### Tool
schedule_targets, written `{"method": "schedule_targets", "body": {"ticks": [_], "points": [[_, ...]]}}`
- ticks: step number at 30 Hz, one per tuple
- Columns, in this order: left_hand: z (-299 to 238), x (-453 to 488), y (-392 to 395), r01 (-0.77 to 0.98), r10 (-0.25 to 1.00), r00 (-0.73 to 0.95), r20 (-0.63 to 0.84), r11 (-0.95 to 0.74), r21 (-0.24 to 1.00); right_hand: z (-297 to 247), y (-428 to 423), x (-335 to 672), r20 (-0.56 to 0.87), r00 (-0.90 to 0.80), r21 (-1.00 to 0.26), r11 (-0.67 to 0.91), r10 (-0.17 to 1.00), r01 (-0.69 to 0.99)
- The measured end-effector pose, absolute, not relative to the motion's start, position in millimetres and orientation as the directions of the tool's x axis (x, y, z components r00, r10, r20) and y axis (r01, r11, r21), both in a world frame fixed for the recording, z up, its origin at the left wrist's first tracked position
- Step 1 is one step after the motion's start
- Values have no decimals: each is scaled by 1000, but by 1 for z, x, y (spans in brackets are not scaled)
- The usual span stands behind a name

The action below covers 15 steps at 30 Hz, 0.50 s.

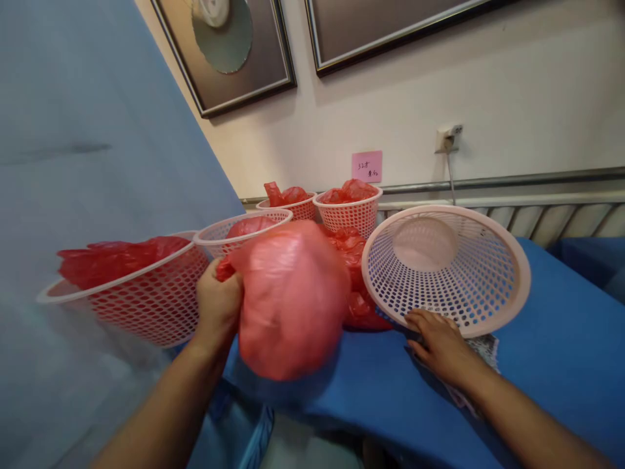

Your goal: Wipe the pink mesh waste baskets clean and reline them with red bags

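My left hand [218, 305] is closed around the gathered edge of a red plastic bag [291, 299], which billows out, puffed with air and blurred, above the blue table [561, 352]. My right hand [439, 342] grips the lower rim of an empty pink perforated basket [446, 266], tilted on its side with its opening facing me. A pile of more red bags [356, 286] lies on the table between the puffed bag and the tilted basket.
Several pink baskets lined with red bags stand in a row at the left and back: one large [141, 293], one behind it [244, 231], two by the wall [349, 208]. A pink note [366, 166] and a socket [448, 138] are on the wall.
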<state>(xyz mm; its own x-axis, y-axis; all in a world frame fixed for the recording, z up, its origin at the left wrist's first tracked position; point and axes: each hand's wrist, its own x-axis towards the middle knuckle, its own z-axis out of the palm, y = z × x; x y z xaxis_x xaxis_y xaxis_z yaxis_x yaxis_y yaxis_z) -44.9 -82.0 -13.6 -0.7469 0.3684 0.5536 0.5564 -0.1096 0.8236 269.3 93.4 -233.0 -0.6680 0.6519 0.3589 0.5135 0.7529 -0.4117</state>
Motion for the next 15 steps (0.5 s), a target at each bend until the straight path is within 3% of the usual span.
{"method": "schedule_targets", "body": {"ticks": [3,6,9,12,13,15], "points": [[-9,-61,-91,700,392,-684,615,116,705,-233,94,269,339,-677,-400,751,653,525],[-19,-71,-94,821,534,-564,630,280,498,-233,98,269,332,-676,-414,745,658,523],[-42,-82,-89,903,706,-428,565,309,299,-234,102,270,339,-670,-433,742,661,512],[-64,-97,-79,956,902,-286,323,243,167,-234,104,271,353,-660,-444,739,663,506],[-69,-102,-76,962,925,-262,276,229,148,-234,104,271,359,-654,-445,738,666,507],[-71,-107,-76,963,908,-268,323,247,105,-234,105,271,374,-639,-440,735,672,516]]}}
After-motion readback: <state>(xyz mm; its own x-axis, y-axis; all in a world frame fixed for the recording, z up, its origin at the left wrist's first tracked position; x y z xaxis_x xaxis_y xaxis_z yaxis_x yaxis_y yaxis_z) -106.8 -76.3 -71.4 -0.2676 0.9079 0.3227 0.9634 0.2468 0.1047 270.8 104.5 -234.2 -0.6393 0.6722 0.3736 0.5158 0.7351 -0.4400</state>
